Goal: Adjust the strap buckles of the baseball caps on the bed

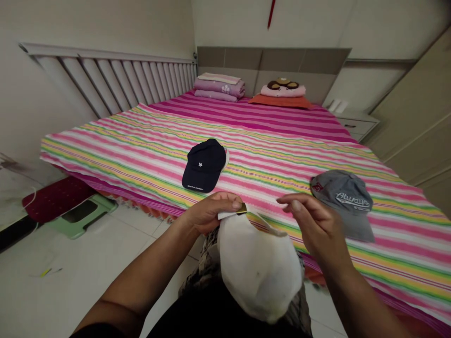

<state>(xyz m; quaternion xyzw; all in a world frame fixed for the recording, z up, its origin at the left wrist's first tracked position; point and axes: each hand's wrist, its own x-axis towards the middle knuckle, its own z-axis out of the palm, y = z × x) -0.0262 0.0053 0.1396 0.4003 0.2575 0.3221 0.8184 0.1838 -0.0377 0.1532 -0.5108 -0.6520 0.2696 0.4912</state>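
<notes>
A white cap (260, 267) hangs in front of my body with its back opening facing up. My left hand (214, 211) is closed on the cap's strap, the thumb lying beside a gold-coloured buckle (242, 209). To the right, my right hand (313, 220) is held above the bed, apart from the cap. Its fingers are bent loosely with the thumb near the index finger, and I see nothing held in them. A dark navy cap (206, 164) lies on the bed beyond my left hand. Just past my right hand lies a grey cap (345, 197) with white lettering.
The bed (141, 136) carries a striped sheet. Folded purple bedding (218, 89) and an orange pillow (282, 101) with pink bedding rest by the headboard (275, 61). A green stool (84, 216) stands on the tiled floor at left; a white nightstand (355, 124) is at right.
</notes>
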